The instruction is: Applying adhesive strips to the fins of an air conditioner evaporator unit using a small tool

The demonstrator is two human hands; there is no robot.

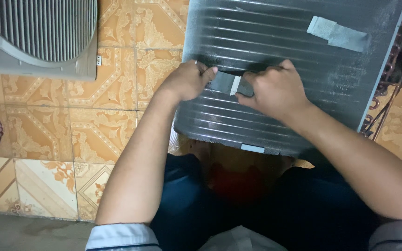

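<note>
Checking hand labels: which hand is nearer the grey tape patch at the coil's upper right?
Right hand; the grey tape patch lies up and right of it. Left hand is farther left.

No packages, labels, signs, screens.

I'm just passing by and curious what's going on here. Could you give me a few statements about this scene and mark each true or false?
1. Both hands, left hand and right hand, press a strip of grey tape onto the finned coil. True.
2. The floor is plain white tile. False: orange patterned tile.
3. Another tape piece sits near the coil's upper right. True.
4. The fan grille cover lies on the coil. False: it is apart, on the floor.
</note>
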